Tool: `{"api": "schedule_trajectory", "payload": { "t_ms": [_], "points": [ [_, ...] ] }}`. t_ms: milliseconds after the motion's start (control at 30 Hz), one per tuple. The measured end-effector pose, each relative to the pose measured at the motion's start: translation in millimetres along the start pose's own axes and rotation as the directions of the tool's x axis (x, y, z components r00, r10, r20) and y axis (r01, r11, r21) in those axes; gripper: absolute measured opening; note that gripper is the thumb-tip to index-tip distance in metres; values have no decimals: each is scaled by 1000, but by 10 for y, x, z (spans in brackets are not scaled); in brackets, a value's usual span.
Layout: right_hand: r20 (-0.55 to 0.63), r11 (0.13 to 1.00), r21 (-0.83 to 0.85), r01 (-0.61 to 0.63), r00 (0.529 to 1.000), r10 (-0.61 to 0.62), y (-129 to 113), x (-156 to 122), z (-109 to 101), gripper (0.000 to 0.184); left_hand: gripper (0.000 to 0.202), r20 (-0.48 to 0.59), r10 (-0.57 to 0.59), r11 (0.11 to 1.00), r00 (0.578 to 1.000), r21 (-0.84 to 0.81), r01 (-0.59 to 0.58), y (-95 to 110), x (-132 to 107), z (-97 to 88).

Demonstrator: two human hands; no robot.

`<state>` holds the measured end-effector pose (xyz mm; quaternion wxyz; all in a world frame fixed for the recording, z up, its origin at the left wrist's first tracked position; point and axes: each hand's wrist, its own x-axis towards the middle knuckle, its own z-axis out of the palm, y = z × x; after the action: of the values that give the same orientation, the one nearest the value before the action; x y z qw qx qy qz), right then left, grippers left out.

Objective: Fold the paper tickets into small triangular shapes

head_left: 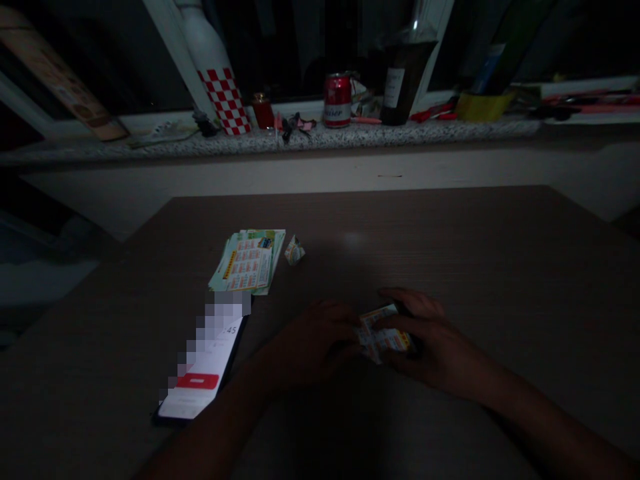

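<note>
A small piece of printed paper [375,343], covered in little orange and white grid blocks, lies between my two hands low over the table. My left hand [317,340] has its fingertips at the paper's left edge, with the fingers bent and dim in shadow. From the right, my right hand [433,343] grips the paper, index finger across its face and thumb by its lower edge. Farther back sits a small folded paper piece [295,251], pointed in shape. Left of it is a stack of similar printed sheets [247,263].
A lit phone [205,360] lies beside my left forearm. The brown table [425,233] meets a wall under a granite windowsill [300,140]. On the sill stand a checkered bottle [225,97], a red can [337,100], a dark cup [403,83] and a yellow container [483,107].
</note>
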<state>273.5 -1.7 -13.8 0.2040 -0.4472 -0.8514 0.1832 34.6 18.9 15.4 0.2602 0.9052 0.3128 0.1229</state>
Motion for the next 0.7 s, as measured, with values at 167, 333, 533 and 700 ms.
{"api": "schedule_trajectory", "payload": {
  "t_ms": [167, 333, 533, 700],
  "points": [
    [12, 1000, -17, -7, 1000, 7, 1, -4, 11, 32, 14, 16, -51, 998, 999, 43, 50, 8, 36, 32],
    [-2, 1000, -15, 1, 1000, -1, 7, -2, 25, 33, 17, -4, -92, 989, 996, 114, 91, 39, 79, 70],
    [-15, 1000, -10, -3, 1000, 3, -12, 3, 12, 32, 19, -71, -172, 972, 982, 152, 182, 58, 110, 144],
    [-4, 1000, -13, 5, 1000, -5, 3, 4, 14, 34, 21, -113, -209, 955, 971, 192, 228, 77, 116, 206]
  ]
}}
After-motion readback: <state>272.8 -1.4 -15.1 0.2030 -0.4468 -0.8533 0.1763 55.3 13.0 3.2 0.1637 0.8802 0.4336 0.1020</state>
